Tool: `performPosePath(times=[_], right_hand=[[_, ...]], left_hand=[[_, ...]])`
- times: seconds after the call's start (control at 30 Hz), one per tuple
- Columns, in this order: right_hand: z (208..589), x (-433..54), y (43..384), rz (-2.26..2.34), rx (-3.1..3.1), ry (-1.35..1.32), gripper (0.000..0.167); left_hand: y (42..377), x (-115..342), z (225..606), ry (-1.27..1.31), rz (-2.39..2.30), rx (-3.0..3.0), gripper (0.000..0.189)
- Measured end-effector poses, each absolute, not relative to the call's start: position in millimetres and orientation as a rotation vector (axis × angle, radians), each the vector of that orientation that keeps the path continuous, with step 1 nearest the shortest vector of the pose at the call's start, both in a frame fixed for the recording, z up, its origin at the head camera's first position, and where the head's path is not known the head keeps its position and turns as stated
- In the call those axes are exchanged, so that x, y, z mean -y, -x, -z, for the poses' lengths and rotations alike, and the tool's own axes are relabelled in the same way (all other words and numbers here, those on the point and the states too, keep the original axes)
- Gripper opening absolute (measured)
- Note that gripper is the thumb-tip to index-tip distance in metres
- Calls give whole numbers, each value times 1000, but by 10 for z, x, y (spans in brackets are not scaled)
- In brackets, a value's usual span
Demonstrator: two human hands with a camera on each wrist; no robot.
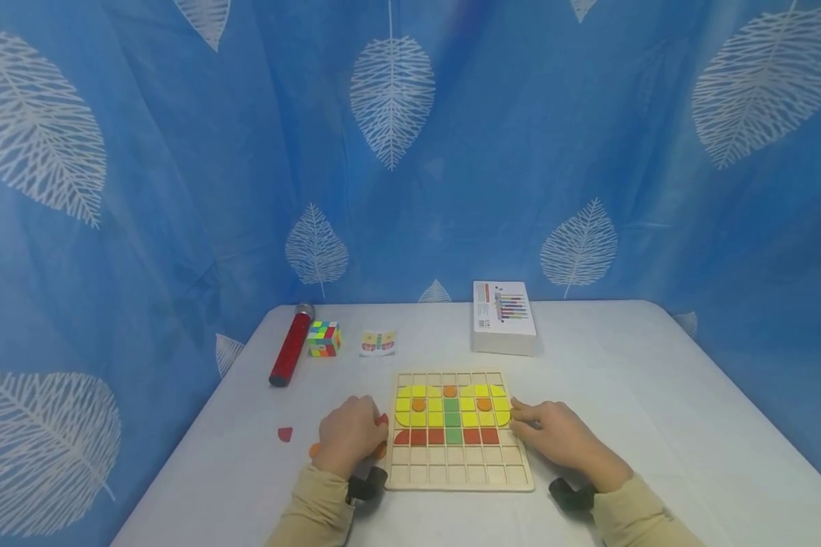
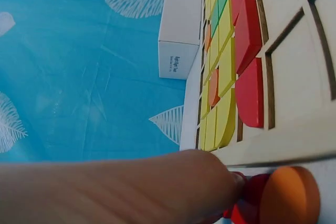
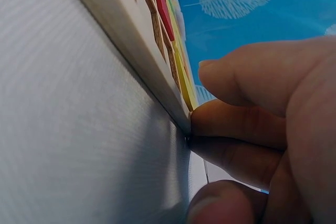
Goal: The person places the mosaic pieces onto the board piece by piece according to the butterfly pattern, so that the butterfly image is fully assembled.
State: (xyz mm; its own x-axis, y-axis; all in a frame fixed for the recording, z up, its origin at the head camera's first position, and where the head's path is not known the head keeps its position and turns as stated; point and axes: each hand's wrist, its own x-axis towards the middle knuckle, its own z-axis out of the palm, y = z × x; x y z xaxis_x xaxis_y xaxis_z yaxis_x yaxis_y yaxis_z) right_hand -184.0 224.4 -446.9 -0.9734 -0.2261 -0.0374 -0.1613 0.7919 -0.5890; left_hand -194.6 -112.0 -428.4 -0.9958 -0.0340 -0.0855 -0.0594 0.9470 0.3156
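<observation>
A wooden grid board [image 1: 460, 477] lies flat on the table, with yellow, green, orange and red flat pieces filling part of its upper rows. Its bottom rows show bare wood. Beside the board's left edge, my left hand [image 1: 350, 437] has its fingers curled at a red piece [image 1: 381, 418], pinching it. An orange disc [image 2: 291, 195] sits right by the fingertips in the left wrist view, and more orange discs [image 1: 314, 450] lie around this hand. My right hand [image 1: 561, 433] touches the board's right edge with extended fingertips [image 3: 202, 119], its thumb apart from them.
A lone red piece [image 1: 285, 434] lies left of my left hand. Farther back are a red microphone [image 1: 291, 351], a colored puzzle cube [image 1: 324, 339], a small picture card [image 1: 378, 343] and a white box [image 1: 504, 317]. A blue leaf-patterned curtain [image 1: 451, 190] hangs behind the table.
</observation>
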Motion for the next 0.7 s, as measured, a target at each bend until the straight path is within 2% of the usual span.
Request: performPosePath(times=[0.2,0.47,0.7], right_hand=[[4490,-2252,1835,920,-2881,318,36],[4473,-2262,1821,928,-2874,329,35],[4468,-2258,1811,927,-2867,327,35]], left_hand=[[1975,1115,4341,67,-544,-3017,22],[1979,1107,4382,-1,-628,-3034,26],[1953,1111,4343,-20,-611,-3062,19]])
